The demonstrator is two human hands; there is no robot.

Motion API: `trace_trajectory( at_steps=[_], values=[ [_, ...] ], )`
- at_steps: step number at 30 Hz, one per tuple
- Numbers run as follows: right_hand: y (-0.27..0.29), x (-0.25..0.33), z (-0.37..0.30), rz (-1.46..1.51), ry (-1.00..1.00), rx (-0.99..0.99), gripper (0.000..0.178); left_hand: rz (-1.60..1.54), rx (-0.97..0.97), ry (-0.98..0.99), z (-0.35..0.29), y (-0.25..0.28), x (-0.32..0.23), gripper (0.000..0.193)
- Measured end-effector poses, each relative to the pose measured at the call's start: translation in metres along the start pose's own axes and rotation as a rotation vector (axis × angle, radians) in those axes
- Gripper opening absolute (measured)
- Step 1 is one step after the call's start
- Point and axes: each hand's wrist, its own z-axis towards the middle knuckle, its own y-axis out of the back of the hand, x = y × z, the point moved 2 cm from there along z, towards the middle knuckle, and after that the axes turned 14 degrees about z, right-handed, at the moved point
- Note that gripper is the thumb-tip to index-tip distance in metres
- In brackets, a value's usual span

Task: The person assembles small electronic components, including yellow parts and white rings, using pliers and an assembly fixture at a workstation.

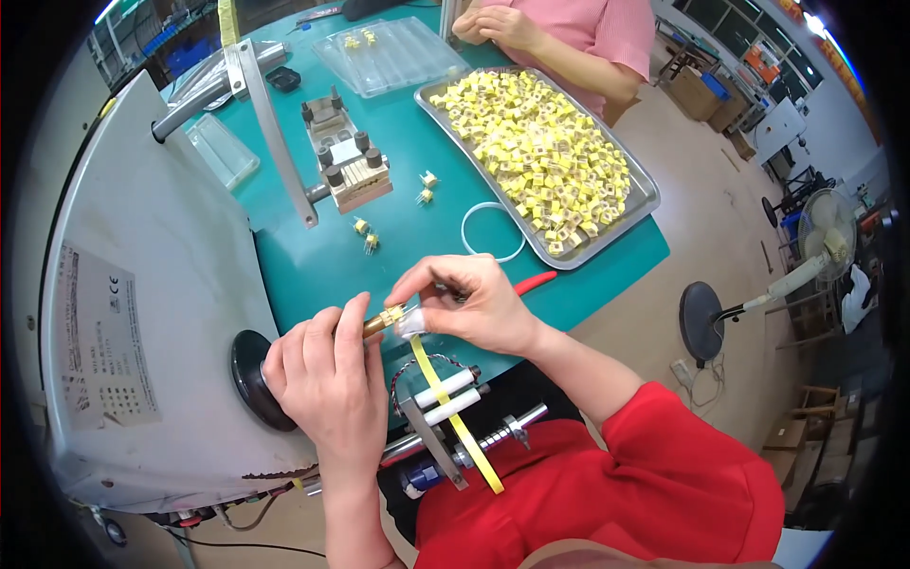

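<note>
A: Where is the small yellow piece [394, 313]?
B: At the tip of the brass spindle [375, 325], which points to it from 8 o'clock. Call the piece the clock's centre.
A: And the hands?
B: The right hand [479, 305], at 3 o'clock, pinches the piece between thumb and forefinger (the thumb wears a white wrap). The left hand [327, 379], toward 7 or 8, lies beside the spindle with its fingers bent; I cannot tell whether it grips anything.
A: What sits close by?
B: A strip of yellow tape [460, 427] runs off toward 5 o'clock, over two white rollers [445, 387]. The black round knob [248, 370] is at 8, just behind the left hand.
A: Farther out?
B: On the green table [607, 270], loose yellow pieces [371, 244] lie toward 11 and 12. The metal tray [652, 194], heaped with similar pieces, is between 1 and 2; a co-worker's hands [502, 26] rest beyond it, nearer 12.
</note>
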Motion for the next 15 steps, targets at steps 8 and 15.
trace_trajectory(
  at_steps=[8,15],
  values=[
    [-0.005,0.005,-0.002,-0.21,0.06,-0.013,0.02,0.039,0.008,-0.006,0.003,0.0,0.003,0.04],
    [0.017,-0.005,-0.031,-0.118,-0.237,0.28,0.028,-0.095,-0.003,0.038,-0.005,0.002,0.0,0.024]
  ],
)
